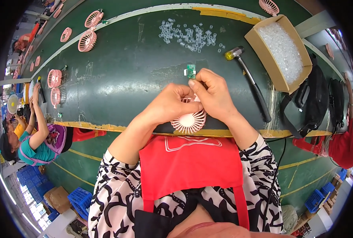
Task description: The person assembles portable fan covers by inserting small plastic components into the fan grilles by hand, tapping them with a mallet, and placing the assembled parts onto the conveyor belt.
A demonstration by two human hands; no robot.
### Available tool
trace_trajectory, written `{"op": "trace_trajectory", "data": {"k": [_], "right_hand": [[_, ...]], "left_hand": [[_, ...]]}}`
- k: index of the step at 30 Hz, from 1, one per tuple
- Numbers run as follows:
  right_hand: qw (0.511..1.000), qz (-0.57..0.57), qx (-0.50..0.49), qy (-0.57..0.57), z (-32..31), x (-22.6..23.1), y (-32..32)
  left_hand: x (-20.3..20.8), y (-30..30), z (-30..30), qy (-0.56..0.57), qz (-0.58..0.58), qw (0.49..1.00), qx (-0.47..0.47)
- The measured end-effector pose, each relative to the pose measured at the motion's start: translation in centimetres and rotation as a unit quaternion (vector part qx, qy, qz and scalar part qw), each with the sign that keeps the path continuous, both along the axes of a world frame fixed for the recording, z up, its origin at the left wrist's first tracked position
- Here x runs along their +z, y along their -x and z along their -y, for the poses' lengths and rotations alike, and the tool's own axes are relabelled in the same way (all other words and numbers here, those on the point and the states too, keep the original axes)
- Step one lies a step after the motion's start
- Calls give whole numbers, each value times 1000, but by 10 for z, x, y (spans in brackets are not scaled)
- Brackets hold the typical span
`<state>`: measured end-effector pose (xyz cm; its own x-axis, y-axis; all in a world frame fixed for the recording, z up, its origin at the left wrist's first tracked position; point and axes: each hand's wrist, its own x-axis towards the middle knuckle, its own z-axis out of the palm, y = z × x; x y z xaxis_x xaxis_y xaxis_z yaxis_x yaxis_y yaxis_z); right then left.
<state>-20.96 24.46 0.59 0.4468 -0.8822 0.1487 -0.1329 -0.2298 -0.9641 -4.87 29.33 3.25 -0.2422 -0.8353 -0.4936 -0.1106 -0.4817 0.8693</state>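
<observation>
At the near edge of the green bench, my left hand (173,104) is closed around a pink slatted fan housing (189,122), its round grille toward me. My right hand (213,93) pinches at the far end of the housing, close to a small green circuit board (191,70) with a white connector. The fingertips of both hands nearly meet there; exactly what the right fingers grip is partly hidden. Beyond the hands lies a loose spread of small clear plastic pieces (190,36). A hammer (251,81) with a yellow head and black handle rests right of my right hand.
A cardboard box (263,55) full of clear plastic pieces stands at the right, beside a black bag (313,101). More pink fan housings (87,41) sit to the left and far left. A co-worker (35,139) in a teal top works at the bench's left.
</observation>
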Motion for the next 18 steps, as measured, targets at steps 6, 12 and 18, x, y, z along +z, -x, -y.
{"op": "trace_trajectory", "data": {"k": [6, 12, 18], "right_hand": [[996, 17, -64, -53, -6, -1, 12], [997, 40, -52, -38, -11, 5, 13], [997, 42, -51, -44, -12, 10, 12]], "left_hand": [[8, -13, -1, -28, -75, 995, 63], [4, -15, -6, 11, -104, 990, 98], [10, -7, -7, 14, -45, 998, 44]]}}
